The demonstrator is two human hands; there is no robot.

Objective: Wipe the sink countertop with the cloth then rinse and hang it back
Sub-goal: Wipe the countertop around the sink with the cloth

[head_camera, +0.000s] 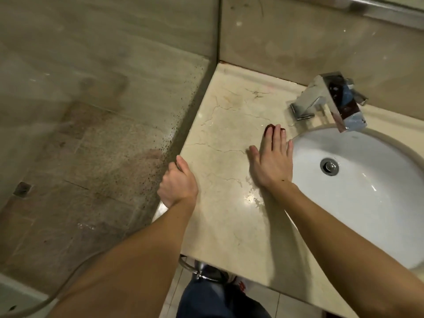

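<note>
My right hand (273,159) lies flat, palm down, on the beige marble countertop (229,115), just left of the white sink basin (371,196). A dark red cloth (269,127) is pressed under its fingers; only a small edge shows past the fingertips. My left hand (177,182) curls over the counter's left edge, against the glass panel, with nothing else in it. Wet streaks shine on the counter below my right wrist.
A chrome faucet (330,99) stands behind the basin, its spout over the bowl. A spotted glass shower panel (128,134) runs along the counter's left side. A chrome rail (197,270) sits under the counter's front edge, above my leg.
</note>
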